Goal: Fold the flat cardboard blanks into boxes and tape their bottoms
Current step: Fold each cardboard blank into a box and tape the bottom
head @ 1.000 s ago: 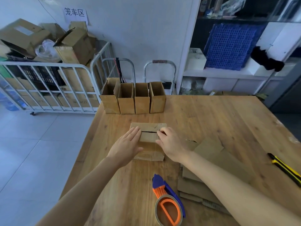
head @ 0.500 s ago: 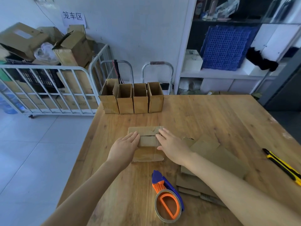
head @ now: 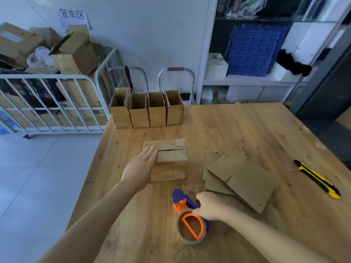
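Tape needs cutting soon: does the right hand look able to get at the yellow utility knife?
Likely yes: the utility knife lies uncovered on the table, only low flat blanks between, though the right hand grips the tape dispenser.

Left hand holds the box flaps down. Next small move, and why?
Probably lift the orange-and-blue tape dispenser to the flap seam of the brown cardboard box: the left hand presses the flaps flat, the seam is untaped, and the right hand grips the dispenser.
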